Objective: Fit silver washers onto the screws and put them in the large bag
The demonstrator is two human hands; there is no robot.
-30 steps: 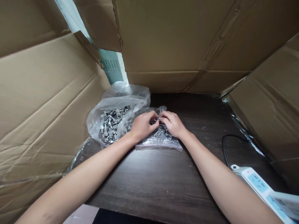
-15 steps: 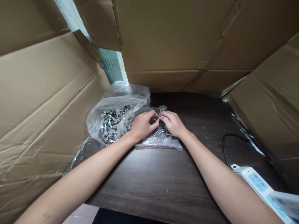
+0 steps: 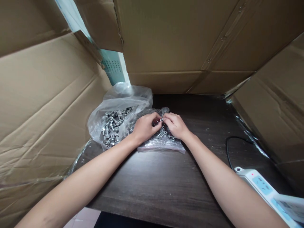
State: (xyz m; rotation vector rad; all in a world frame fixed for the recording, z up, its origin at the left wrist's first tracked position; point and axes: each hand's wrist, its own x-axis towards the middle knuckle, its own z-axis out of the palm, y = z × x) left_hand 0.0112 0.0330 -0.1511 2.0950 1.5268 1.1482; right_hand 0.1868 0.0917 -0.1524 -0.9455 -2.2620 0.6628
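Observation:
My left hand (image 3: 145, 127) and my right hand (image 3: 176, 125) meet above a clear zip bag (image 3: 161, 146). Between their fingertips is a small shiny bolt (image 3: 161, 119), pinched from both sides; whether a nut or washer sits on it is too small to tell. Loose bolts and small rings (image 3: 163, 133) lie on the zip bag under the hands. Left of my left hand, a larger clear plastic bag (image 3: 95, 122) stands open, with many metal bolts (image 3: 112, 125) inside.
Cardboard walls (image 3: 185, 38) enclose the dark wooden table (image 3: 152, 186) at the back and both sides. At the right front lies a white power strip (image 3: 261, 183) with a black cable (image 3: 227, 152). A pale green printed panel (image 3: 115, 66) shows through a gap in the cardboard.
The fingertips have shifted very slightly, and the small bolt between them shows more plainly. The arms, bags and everything else stay in place.

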